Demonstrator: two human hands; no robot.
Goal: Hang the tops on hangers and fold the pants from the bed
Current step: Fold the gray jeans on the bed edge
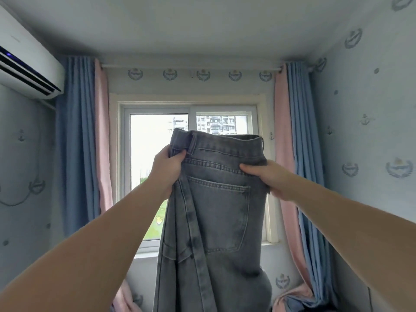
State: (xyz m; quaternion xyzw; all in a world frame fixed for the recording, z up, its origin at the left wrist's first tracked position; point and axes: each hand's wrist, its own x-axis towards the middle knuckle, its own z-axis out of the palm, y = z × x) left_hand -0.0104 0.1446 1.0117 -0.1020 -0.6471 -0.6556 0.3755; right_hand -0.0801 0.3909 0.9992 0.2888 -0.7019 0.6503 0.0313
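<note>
A pair of grey jeans (pixel 216 212) hangs in the air in front of the window, held up at arm's length with a back pocket facing me. My left hand (pixel 167 168) grips the waistband at its left end. My right hand (pixel 267 176) grips the right side just below the waistband, thumb on the front of the cloth. The legs hang straight down and run out of the bottom of the view. The bed, the tops and the hangers are out of sight.
A window (pixel 191 172) is straight ahead, flanked by blue and pink curtains (pixel 78 143) on both sides. An air conditioner (pixel 24 61) is mounted high on the left wall. Patterned wallpaper covers the right wall (pixel 369 143).
</note>
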